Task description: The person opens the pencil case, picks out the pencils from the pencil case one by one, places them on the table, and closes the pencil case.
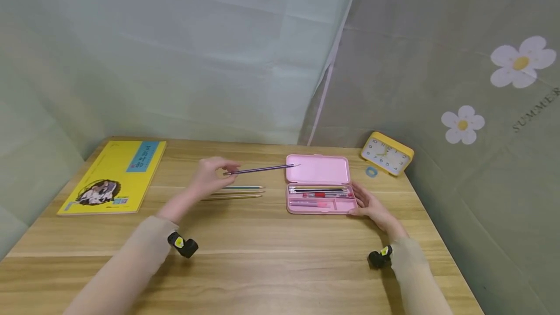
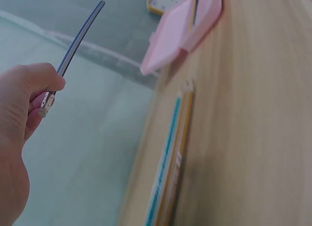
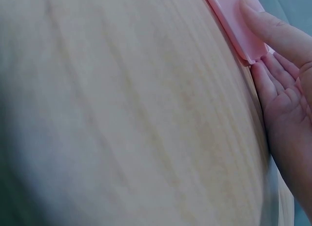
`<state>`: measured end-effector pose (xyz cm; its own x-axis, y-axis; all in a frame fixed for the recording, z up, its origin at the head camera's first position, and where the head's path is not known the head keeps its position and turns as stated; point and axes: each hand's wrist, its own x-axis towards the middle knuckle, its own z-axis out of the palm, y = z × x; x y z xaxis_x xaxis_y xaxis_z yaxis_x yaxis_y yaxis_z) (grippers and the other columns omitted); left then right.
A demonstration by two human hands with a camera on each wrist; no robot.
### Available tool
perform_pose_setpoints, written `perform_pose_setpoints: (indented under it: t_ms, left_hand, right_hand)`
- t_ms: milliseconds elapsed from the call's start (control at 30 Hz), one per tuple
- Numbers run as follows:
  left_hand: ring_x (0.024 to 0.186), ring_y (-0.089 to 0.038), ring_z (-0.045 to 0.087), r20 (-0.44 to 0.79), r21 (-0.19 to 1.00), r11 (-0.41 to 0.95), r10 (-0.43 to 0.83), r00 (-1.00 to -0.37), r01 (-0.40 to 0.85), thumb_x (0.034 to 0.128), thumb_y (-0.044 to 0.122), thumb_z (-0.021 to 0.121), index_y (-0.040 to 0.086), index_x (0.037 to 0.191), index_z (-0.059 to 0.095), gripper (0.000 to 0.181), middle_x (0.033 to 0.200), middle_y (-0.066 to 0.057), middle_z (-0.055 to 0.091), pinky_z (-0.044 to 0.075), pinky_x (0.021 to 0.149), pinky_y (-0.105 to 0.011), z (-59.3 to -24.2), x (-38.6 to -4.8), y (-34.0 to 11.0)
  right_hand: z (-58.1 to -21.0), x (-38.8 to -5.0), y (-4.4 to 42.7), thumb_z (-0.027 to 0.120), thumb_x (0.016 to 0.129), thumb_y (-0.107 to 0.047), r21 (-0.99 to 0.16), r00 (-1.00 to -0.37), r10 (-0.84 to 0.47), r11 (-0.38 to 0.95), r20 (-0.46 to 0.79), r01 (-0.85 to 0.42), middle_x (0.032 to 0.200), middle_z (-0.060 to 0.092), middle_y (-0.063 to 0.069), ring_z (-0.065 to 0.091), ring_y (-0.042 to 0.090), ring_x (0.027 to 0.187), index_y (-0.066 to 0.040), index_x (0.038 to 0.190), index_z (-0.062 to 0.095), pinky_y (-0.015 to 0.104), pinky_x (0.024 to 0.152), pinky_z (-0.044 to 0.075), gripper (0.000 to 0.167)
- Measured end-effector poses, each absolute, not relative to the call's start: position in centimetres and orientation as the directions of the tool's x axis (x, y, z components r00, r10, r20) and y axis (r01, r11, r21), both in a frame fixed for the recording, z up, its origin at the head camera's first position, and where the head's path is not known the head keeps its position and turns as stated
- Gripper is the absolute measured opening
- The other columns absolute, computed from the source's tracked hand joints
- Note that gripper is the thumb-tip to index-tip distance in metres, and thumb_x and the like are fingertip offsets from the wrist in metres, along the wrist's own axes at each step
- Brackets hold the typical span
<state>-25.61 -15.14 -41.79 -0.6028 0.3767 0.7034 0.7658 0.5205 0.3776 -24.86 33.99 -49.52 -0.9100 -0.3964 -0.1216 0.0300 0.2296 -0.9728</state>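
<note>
My left hand pinches a dark blue pencil near its blunt end, held above the table with its tip toward the open pink pencil case. In the left wrist view the pencil rises from between thumb and fingers. Three pencils, one teal and two yellowish, lie below that hand. Pencils and a red pen fill the case's upper compartment; a pink pen lies in the lower one. My right hand holds the case's right end, thumb on the near corner, seen also in the right wrist view.
A yellow book lies at the table's left. A yellow clock stands at the back right, with a small blue ring before it. Fabric curtains hang behind the table and along its right side.
</note>
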Motion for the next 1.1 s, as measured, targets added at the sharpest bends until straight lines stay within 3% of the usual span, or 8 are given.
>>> perform_pose_setpoints:
  t_ms: [567, 833, 1100]
  left_hand:
    - [0.071, -0.015, 0.066, 0.56, 0.482, 0.612, 0.335, -0.758, 0.627, 0.0689, -0.011, 0.077, -0.001, 0.095, 0.074, 0.028, 0.078, -0.005, 0.074, 0.055, 0.065, -0.032, -45.4, -24.3, -20.7]
    - [0.072, -0.011, 0.065, 0.392, 0.564, 0.641, 0.347, -0.852, 0.521, 0.0739, -0.008, 0.075, -0.001, 0.098, 0.074, 0.025, 0.079, -0.003, 0.074, 0.055, 0.067, -0.029, -46.6, -24.0, -22.4]
    - [0.073, -0.011, 0.066, 0.301, 0.604, 0.631, 0.385, -0.872, 0.487, 0.0747, -0.007, 0.075, -0.001, 0.099, 0.073, 0.025, 0.079, -0.002, 0.074, 0.055, 0.069, -0.026, -47.2, -24.0, -23.1]
  right_hand:
    - [-49.8, -25.1, 34.0, 0.07, 0.083, 0.003, -0.976, -0.911, -0.397, 0.217, -0.112, 0.025, 0.162, 0.006, 0.024, 0.006, 0.04, 0.149, 0.0, 0.156, 0.005, 0.004, 0.102, 0.033, 0.098]
    - [-49.9, -25.1, 34.1, 0.07, 0.083, 0.004, -0.976, -0.913, -0.393, 0.215, -0.112, 0.027, 0.162, 0.006, 0.023, 0.007, 0.04, 0.15, 0.0, 0.156, 0.005, 0.003, 0.101, 0.033, 0.097]
    - [-50.0, -25.2, 34.0, 0.07, 0.083, 0.005, -0.98, -0.911, -0.4, 0.2, -0.103, 0.023, 0.162, 0.006, 0.024, 0.007, 0.04, 0.149, 0.001, 0.155, 0.005, 0.004, 0.102, 0.033, 0.097]
